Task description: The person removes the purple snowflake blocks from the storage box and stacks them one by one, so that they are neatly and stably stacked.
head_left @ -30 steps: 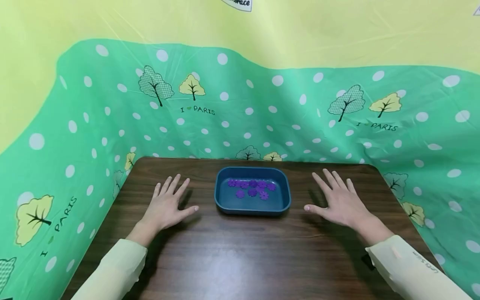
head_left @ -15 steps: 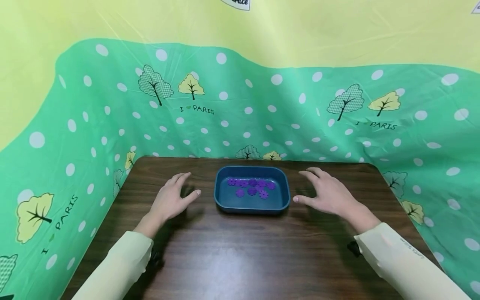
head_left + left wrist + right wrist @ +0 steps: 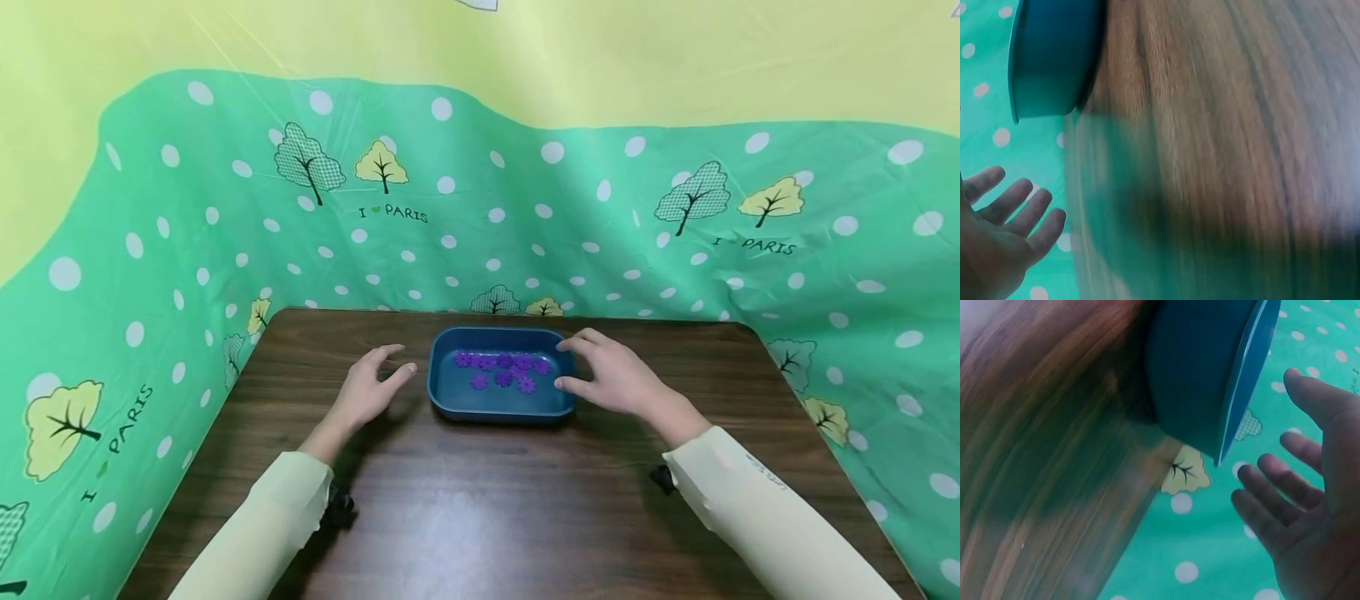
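A dark blue rectangular tray (image 3: 501,415) sits on the table near its far edge. Several small purple flower-shaped pieces (image 3: 504,378) lie loose in it. My right hand (image 3: 615,375) hovers at the tray's right end, its thumb and fingertips overlapping the rim in the head view. In the right wrist view that hand (image 3: 1310,494) is spread, with a gap between it and the tray wall (image 3: 1191,369). To the left of the tray is my left hand (image 3: 366,390), fingers bent loosely, apart from the rim. Its wrist view shows the fingers (image 3: 1041,234) holding nothing.
The brown wood-grain table (image 3: 465,508) extends toward me in front of the tray. Behind and at both sides hangs a green and yellow cloth (image 3: 495,192) with white dots and printed trees. A dark device (image 3: 339,507) shows at my left wrist.
Both hands have moved inward toward the tray, the right one reaching its rim. Their fingers have gone from spread to loosely bent. The tray and purple pieces stay in place.
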